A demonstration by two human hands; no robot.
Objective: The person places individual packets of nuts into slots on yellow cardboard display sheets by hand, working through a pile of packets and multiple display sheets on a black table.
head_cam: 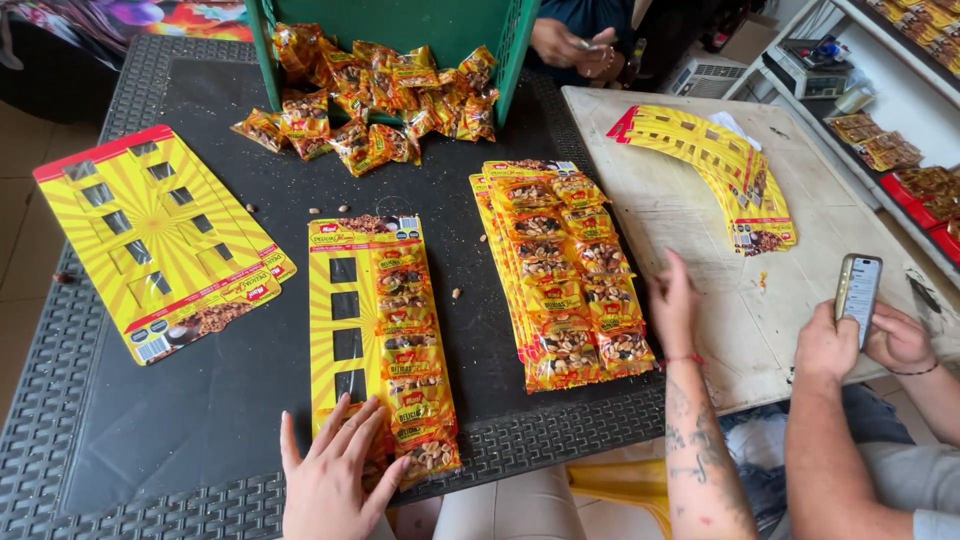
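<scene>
Nearest you, your left hand [330, 480] lies flat on the bottom end of the yellow display card [325, 330]. Its grip is spread and pinches nothing, with the fingers over the lowest snack packets [410, 345]. The card lies on the dark surface [200, 400] with its right column filled and its left column of slots [344, 320] empty, so you look about halfway through loading it.

Right of the card, your right hand [672, 300] rests open against a stack of filled cards [560, 270]. Further right, another person's hands hold a phone [858, 290].

The next move calls for a loose packet, and those lie beyond the card's top edge in a pile [375, 95] under a green crate [450, 25]. Spare blank cards [150, 235] sit to the card's left.

Your left palm hides the card's bottom corner, and whether the last packet is seated there is hard to make out. The crate is cut off above.
</scene>
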